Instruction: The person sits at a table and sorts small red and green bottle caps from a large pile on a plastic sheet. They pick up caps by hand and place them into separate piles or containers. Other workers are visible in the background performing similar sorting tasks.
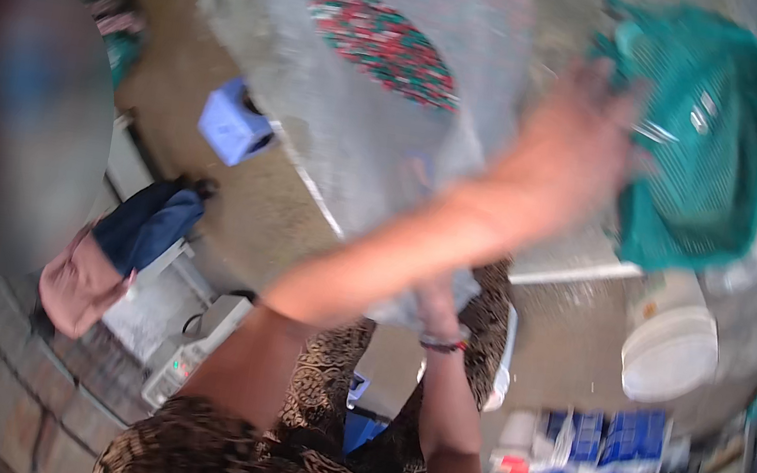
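My left hand, smeared by motion, is across to the right at the near side of a green plastic mesh basket; its grip cannot be made out. My right hand, a red band and bracelet at its wrist, is low in the middle against the gathered end of a clear plastic bag. My left forearm hides most of its fingers. Many small red, green and white pieces lie in a long patch in or under the plastic; their kind is too blurred to tell.
A pale board or tabletop lies under the plastic. On the floor stand a blue-violet box at left and a white bucket at right. Pink and navy cloth hangs by a white device. Blue-and-white packages sit lower right.
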Demonstrator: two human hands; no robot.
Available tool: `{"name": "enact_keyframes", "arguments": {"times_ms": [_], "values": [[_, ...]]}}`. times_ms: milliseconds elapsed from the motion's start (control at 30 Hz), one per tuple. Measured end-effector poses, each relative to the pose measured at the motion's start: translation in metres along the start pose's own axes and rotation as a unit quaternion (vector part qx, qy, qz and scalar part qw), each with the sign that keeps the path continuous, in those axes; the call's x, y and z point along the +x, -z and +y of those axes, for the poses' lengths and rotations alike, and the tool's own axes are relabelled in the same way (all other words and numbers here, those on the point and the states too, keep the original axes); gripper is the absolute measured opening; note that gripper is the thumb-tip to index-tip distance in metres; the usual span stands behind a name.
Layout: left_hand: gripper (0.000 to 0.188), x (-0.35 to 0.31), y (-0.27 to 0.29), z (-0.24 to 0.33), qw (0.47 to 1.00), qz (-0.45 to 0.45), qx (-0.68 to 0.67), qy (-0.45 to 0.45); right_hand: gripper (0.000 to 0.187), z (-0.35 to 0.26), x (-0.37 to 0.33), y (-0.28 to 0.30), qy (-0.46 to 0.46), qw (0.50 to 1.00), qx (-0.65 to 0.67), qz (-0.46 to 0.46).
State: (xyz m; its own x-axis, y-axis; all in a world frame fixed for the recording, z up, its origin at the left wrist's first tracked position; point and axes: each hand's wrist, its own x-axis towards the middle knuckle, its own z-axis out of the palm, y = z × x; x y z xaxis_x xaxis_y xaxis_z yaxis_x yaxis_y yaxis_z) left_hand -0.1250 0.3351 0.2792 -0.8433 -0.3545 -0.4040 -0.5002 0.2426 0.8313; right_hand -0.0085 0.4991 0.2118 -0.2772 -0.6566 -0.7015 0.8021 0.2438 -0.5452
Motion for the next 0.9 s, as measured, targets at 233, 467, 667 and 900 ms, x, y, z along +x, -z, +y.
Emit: {"name": "enact_keyframes", "arguments": {"times_ms": [233, 467, 667, 900], "values": [[0.100, -0.088, -0.019, -0.068, 0.880, 0.207, 0.375, 0.206, 0.061, 0.001, 0.004, -0.007, -0.116, 0.977, 0.138, 0.116], [0.072, -0.137, -0.044, -0.174, 0.609, 0.271, -0.567, 0.484, 0.063, -0.002, 0.002, -0.022, -0.095, 0.976, 0.014, 0.198], [0.047, -0.137, -0.029, -0.167, 0.544, 0.221, -0.690, 0.423, 0.063, 0.000, -0.002, -0.028, -0.105, 0.977, 0.017, 0.183], [0.042, -0.122, 0.003, -0.129, 0.778, 0.179, -0.402, 0.449, 0.063, -0.006, -0.002, -0.033, -0.150, 0.971, 0.155, 0.106]]}}
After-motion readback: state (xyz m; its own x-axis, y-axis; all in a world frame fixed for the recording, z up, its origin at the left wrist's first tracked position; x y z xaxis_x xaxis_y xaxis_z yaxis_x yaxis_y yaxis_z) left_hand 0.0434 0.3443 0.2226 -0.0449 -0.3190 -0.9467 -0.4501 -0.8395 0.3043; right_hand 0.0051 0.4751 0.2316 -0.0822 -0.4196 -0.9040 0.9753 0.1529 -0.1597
